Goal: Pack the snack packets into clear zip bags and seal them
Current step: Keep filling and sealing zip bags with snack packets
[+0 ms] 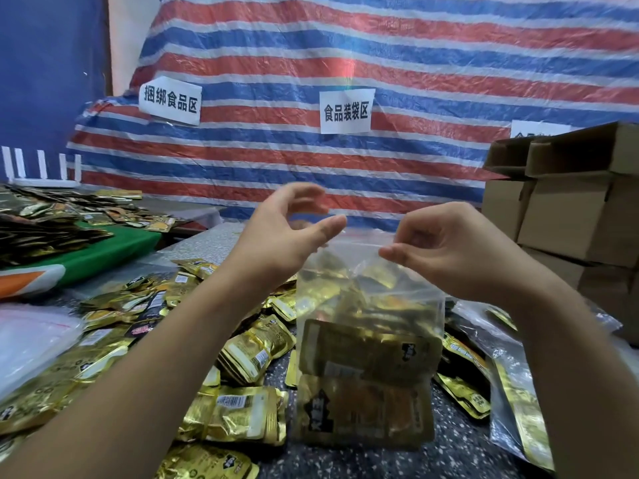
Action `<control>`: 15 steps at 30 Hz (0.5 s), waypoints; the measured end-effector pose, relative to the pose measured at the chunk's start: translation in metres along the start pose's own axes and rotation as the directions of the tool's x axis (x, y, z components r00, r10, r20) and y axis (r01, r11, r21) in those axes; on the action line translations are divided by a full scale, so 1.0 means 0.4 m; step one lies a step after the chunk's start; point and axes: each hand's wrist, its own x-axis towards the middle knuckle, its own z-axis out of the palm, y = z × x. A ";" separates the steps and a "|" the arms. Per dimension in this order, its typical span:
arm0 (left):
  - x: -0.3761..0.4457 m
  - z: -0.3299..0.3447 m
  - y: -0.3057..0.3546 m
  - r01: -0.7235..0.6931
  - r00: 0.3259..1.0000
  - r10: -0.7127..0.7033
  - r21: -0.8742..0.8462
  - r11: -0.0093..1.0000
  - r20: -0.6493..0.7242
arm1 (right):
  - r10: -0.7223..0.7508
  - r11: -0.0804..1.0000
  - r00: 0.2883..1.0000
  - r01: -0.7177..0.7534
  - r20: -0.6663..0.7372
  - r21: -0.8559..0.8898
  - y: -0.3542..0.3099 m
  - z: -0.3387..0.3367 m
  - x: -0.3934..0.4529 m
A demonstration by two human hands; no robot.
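Clear zip bag, upright over the speckled counter and filled with gold snack packets. The right hand pinches the bag's top edge between thumb and forefinger at its right end. The left hand hovers by the left end of the opening, fingers spread and curved, gripping nothing; its thumb lies near the rim. Loose gold packets are heaped on the counter to the left of the bag, with more at the right. Cardboard boxes stand at the far right. A striped tarpaulin bearing paper labels forms the backdrop.
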 end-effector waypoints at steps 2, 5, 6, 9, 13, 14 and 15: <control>0.001 -0.004 -0.013 0.151 0.981 -0.148 -0.015 0.988 0.128 | 0.022 1.000 1.000 -0.022 0.003 0.005 0.009 0.010 0.001; -0.001 -0.006 -0.037 0.250 0.940 -0.233 -0.035 0.968 0.250 | 0.045 0.999 0.999 -0.045 -0.007 0.002 0.022 0.014 0.004; -0.001 -0.006 -0.041 0.256 0.939 -0.237 -0.047 0.966 0.248 | 0.048 0.999 0.999 -0.048 -0.008 0.000 0.024 0.013 0.004; 0.000 -0.010 -0.049 0.286 0.929 -0.265 -0.049 0.957 0.258 | 0.044 0.999 0.999 -0.043 -0.015 0.015 0.025 0.009 0.003; -0.005 -0.012 -0.059 0.287 0.900 -0.286 0.048 0.957 0.330 | 0.050 0.999 0.999 -0.050 -0.016 0.016 0.026 0.008 0.003; -0.006 -0.011 -0.061 0.272 0.910 -0.268 0.032 0.962 0.316 | 0.059 0.998 0.998 -0.059 -0.008 0.013 0.027 0.007 0.003; -0.005 -0.010 -0.063 0.255 0.925 -0.242 -0.006 0.967 0.292 | 0.065 0.998 0.998 -0.065 -0.002 0.008 0.027 0.005 0.002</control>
